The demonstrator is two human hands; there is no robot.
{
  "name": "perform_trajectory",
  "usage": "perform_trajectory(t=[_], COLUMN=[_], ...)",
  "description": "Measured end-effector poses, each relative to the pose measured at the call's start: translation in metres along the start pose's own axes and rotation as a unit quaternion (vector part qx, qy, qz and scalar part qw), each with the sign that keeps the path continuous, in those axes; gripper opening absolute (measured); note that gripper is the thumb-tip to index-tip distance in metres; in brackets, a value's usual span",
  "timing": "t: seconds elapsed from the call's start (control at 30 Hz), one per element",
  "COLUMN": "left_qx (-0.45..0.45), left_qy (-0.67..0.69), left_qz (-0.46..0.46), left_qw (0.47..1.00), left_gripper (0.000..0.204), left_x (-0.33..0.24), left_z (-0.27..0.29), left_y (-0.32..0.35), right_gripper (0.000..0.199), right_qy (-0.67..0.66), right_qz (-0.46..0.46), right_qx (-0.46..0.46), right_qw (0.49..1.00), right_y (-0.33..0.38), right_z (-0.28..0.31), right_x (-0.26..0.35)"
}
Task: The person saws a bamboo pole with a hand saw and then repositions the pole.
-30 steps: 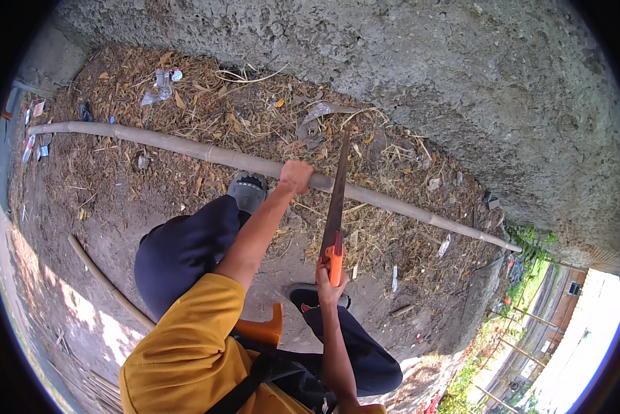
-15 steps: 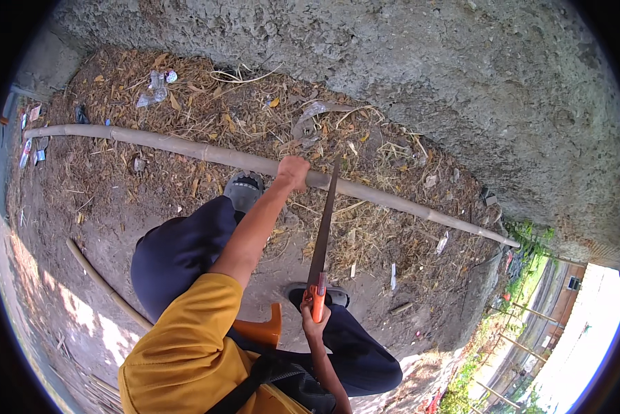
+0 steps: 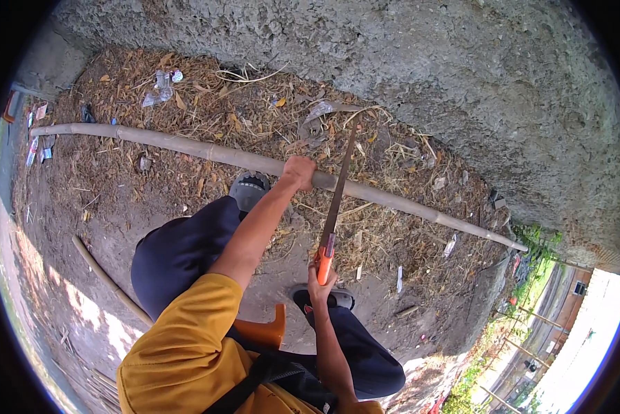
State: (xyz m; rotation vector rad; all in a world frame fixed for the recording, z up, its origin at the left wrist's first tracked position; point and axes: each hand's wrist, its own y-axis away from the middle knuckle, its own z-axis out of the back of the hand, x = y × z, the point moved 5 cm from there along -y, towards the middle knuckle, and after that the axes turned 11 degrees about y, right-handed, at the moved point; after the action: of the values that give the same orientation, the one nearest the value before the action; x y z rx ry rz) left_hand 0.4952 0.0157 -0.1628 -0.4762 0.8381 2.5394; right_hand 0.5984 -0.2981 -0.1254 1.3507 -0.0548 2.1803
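2 separate grips show: the left hand (image 3: 299,170), reaching far forward, clamps over the bamboo pole (image 3: 241,159) stretching crosswise in front, while the right hand (image 3: 322,277), nearer the body, wraps the orange-handled handsaw (image 3: 337,196) angled across the pole.

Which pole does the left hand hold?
The long pole that crosses beneath the saw: the left hand grips it. The shorter pole, lower left, lies on the ground with neither hand on it.
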Motion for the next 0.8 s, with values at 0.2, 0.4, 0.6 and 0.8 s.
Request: perform_trajectory(t=[0.2, 0.4, 0.6, 0.8], left_qx=[0.039, 0.044, 0.061, 0.056], left_qy=[0.027, 0.012, 0.033, 0.023], left_qz=[0.006, 0.021, 0.024, 0.022], left_qw=[0.999, 0.999, 0.997, 0.998], left_gripper=[0.041, 0.041, 0.04, 0.037], left_x=[-0.006, 0.012, 0.0, -0.002], left_z=[0.006, -0.002, 0.004, 0.007], left_y=[-0.012, -0.008, -0.015, -0.017], right_gripper=[0.014, 0.018, 0.026, 0.013], right_qy=[-0.031, 0.03, 0.037, -0.014], right_qz=[-0.042, -0.01, 0.015, 0.026], right_qx=[-0.005, 0.037, 0.022, 0.0], right_qw=[0.999, 0.999, 0.999, 1.0], right_y=[0.054, 0.078, -0.01, 0.04], right_z=[0.023, 0.027, 0.004, 0.006], right_x=[-0.031, -0.028, -0.016, -0.031])
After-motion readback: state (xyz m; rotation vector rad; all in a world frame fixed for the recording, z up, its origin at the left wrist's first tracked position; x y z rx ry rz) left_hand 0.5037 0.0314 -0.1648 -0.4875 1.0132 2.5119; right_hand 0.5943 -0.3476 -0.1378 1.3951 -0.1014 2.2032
